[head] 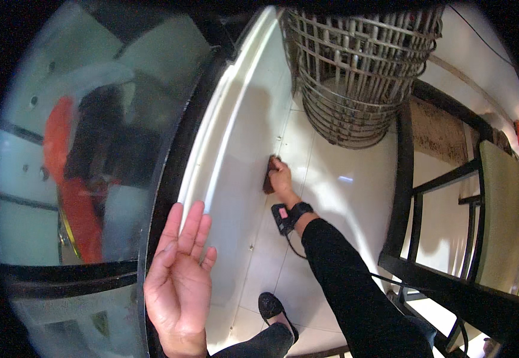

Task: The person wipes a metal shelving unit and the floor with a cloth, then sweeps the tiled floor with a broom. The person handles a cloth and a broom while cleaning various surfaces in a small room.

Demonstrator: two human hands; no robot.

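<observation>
My left hand (pixel 181 282) is raised palm up at the lower left, fingers apart, holding nothing, beside the dark edge of a glass surface (pixel 120 188). Farther out, my right hand (pixel 281 176) grips a brown pad or cloth (pixel 268 179) against the lower part of a smooth white panel (pixel 241 188), close to the tiled floor. A black strap with a small dark device (pixel 282 217) and a cable is on my right wrist.
A tall metal wire basket (pixel 357 89) stands ahead on the tiled floor (pixel 331 188). Dark-framed furniture (pixel 438 282) with a greenish panel (pixel 505 215) is at the right. My foot in a black shoe (pixel 272 306) is below. Red and dark shapes show in the glass.
</observation>
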